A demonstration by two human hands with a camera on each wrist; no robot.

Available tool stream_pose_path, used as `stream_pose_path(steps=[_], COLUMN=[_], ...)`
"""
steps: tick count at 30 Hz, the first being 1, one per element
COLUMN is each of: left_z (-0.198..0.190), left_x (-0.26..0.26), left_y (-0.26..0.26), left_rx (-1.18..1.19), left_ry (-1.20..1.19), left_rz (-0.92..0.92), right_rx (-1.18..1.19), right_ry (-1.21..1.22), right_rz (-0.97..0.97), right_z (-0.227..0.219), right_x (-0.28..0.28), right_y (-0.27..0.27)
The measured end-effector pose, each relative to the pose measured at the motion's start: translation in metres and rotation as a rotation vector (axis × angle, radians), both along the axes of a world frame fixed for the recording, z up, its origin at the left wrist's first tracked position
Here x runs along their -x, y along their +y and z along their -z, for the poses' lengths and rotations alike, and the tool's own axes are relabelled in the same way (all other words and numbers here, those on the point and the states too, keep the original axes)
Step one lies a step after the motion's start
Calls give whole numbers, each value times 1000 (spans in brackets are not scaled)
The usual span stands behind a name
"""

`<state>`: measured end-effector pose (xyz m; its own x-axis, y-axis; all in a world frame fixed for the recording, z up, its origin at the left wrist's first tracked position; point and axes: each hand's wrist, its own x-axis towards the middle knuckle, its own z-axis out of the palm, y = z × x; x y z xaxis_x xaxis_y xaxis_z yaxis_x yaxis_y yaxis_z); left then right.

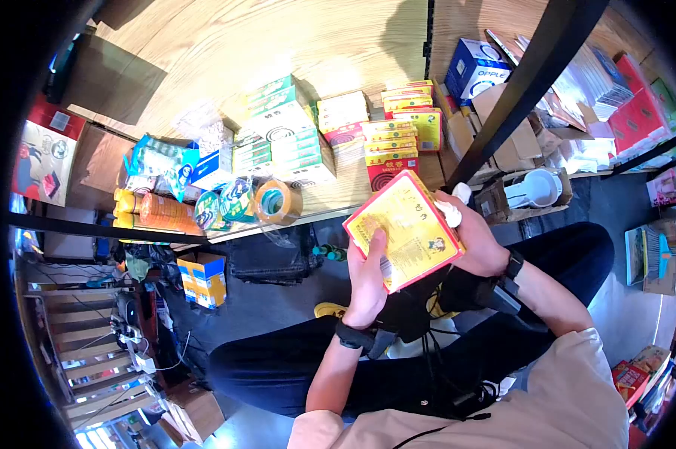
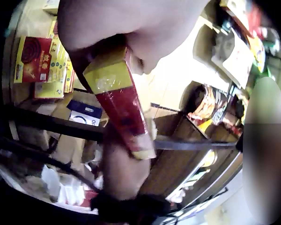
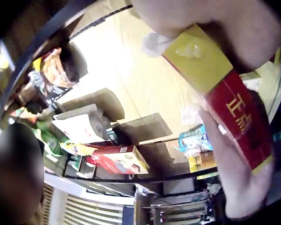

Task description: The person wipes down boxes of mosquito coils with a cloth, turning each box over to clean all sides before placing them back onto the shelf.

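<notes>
Both hands hold a yellow and red mosquito coil box [image 1: 407,232] above the lap, its yellow printed face turned up. My left hand [image 1: 368,284] grips the near left side, thumb lying on the printed face and fingers beneath. At the far right side, my right hand [image 1: 479,241] holds the edge, with a crumpled white tissue [image 1: 450,209] at its fingers. In the left wrist view a yellow and red side of the box [image 2: 124,110] shows between the hands. The right wrist view shows another side of the box [image 3: 236,108], with gold characters on red.
On the wooden shelf [image 1: 330,206] stand similar yellow-red boxes [image 1: 392,153], green-white boxes [image 1: 282,142], rolls of tape [image 1: 276,202] and orange bottles [image 1: 162,213]. A black shelf post [image 1: 529,90] rises right of the hands. A carton with a white container [image 1: 536,188] sits beyond the right hand.
</notes>
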<state>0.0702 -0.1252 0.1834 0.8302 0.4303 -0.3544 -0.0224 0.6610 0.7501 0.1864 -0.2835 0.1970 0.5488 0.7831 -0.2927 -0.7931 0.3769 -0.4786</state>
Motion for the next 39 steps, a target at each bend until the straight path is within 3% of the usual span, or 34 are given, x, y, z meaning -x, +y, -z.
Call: stream_pose_path(steps=[1,3,4,5,6,9,10,12,13,15,16,20,22,25,28,31,32,35,37,39], left_z=[12,27,22,16,1,-9,-8,-2,-2,7,16,57,48,43,53,62,63,45,15,-12], left_x=[-1,-4,4,12,19,18,21,19,18,20,23,38,30,21,21,22,22,19,16,11], left_y=[-4,-7,-4,-6,-11,-21,-15,-3,-5,-3,-5,-13,-12,-17,-15,-1,9,24,30,21], left_rx=[8,-558,-424,-423,-194,56,156,389,235,193,214,324,347,296,233,195,164,32,-16,-258], left_ry=[-3,-58,33,29,10,-244,-329,-390,-273,-186,-173,-119,27,-12,-59,-49,-23,0,71,61], left_rz=[3,-102,34,40,84,257,303,302,278,256,236,155,1,29,84,70,30,-74,-140,-156], right_rx=[-321,73,33,146,188,407,396,447,442,350,268,219,289,430,547,647,610,568,430,450], right_ry=[90,-117,-247,-469,-726,-1442,-1564,-1581,-1554,-1707,-1667,-1552,-1288,-1049,-1113,-1035,-1118,-1182,-1344,-926], right_rz=[-69,-38,-96,-168,-124,-63,-30,-52,-46,-86,-180,-121,116,152,160,24,-28,-107,135,23], right_z=[0,-21,-21,-17,-15,-19,-14,-5,-1,3,-11,-21,-15,-10,4,12,19,23,20,-4], right_x=[0,15,20,20,30,51,51,57,61,76,77,66,52,27,24,38,45,41,17,-7], right_y=[3,13,18,19,26,36,36,37,38,40,38,37,35,28,26,24,25,29,36,27])
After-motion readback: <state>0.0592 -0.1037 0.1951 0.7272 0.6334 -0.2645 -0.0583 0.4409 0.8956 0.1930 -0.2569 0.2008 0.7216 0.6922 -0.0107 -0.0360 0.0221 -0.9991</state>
